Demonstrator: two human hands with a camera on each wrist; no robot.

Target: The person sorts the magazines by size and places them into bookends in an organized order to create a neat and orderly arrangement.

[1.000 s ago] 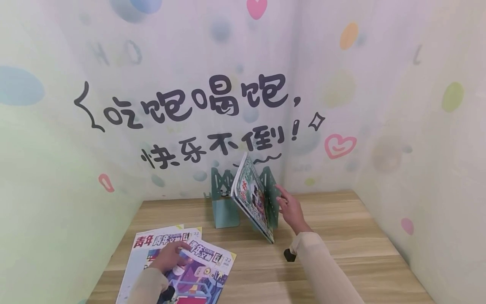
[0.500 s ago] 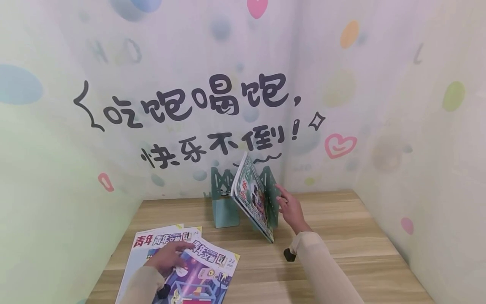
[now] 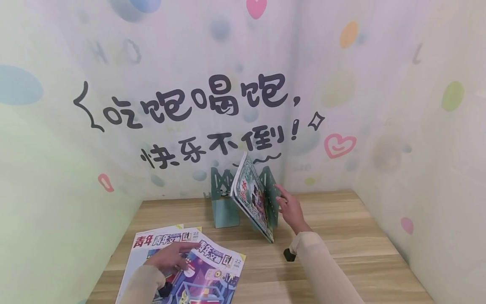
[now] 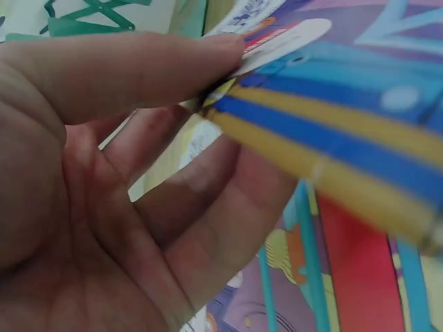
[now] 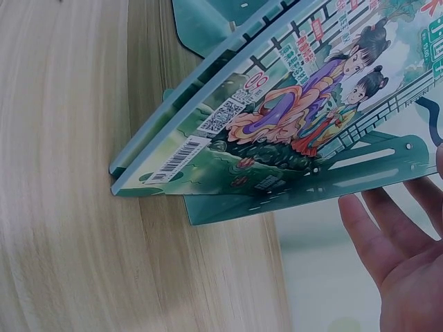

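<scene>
My left hand [image 3: 171,256] pinches the left edge of a purple magazine [image 3: 212,270]. In the left wrist view, the thumb [image 4: 159,69] lies on the cover of that magazine [image 4: 360,90] and the other fingers are beneath it. Two more magazines [image 3: 133,257] lie under and left of it. To the right stands a green metal bookend rack [image 3: 226,214]. Green-covered magazines [image 3: 252,198] lean in it, tilted to the right. My right hand [image 3: 292,211] touches the outer face of the rack's right panel [image 5: 242,204] with extended fingers [image 5: 370,228].
A wood-grain table [image 3: 334,236] carries everything. Behind it rises a pale wall [image 3: 190,50] with dark lettering, and side walls close in at left and right. The rack stands close to the back wall.
The purple magazine has shifted to the right with my left hand, sliding farther off the two beneath. My right hand and the rack have stayed in place.
</scene>
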